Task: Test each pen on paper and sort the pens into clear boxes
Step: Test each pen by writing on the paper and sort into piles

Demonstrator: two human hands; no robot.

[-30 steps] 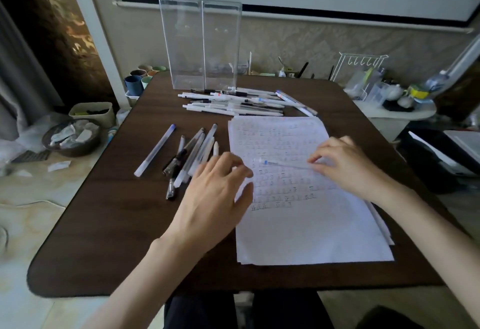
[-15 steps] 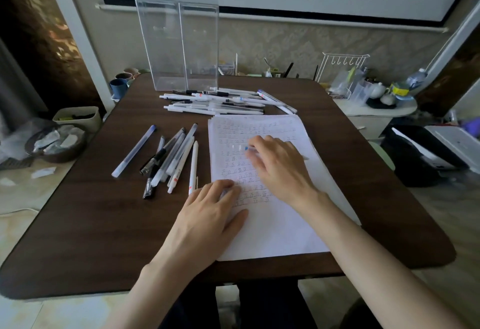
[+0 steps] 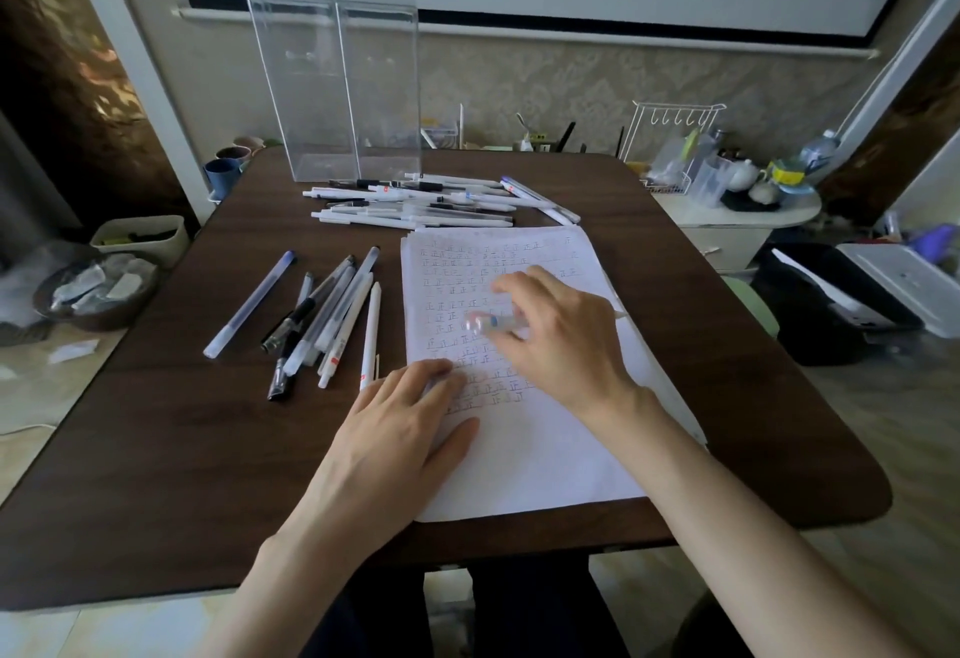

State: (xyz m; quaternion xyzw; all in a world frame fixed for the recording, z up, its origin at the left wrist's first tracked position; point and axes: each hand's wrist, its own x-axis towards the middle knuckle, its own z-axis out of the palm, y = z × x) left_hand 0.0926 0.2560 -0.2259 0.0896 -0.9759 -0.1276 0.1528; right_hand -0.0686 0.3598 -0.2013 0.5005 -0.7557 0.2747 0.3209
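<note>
pinching blurry pen (image 3: 491, 323) in right grip (image 3: 561, 345), fingers curled, just over paper (image 3: 545, 449). pressing left grip (image 3: 395, 439) flat on paper's left edge, fingers straight, holding nothing, near loose pens (image 3: 332, 312) on desk (image 3: 156, 475).

pen heap (image 3: 431, 203) fronting clear boxes (image 3: 337, 91)

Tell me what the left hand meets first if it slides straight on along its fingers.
Likely the right hand and the pen it holds over the paper; the left hand might pass under if they are raised.
</note>
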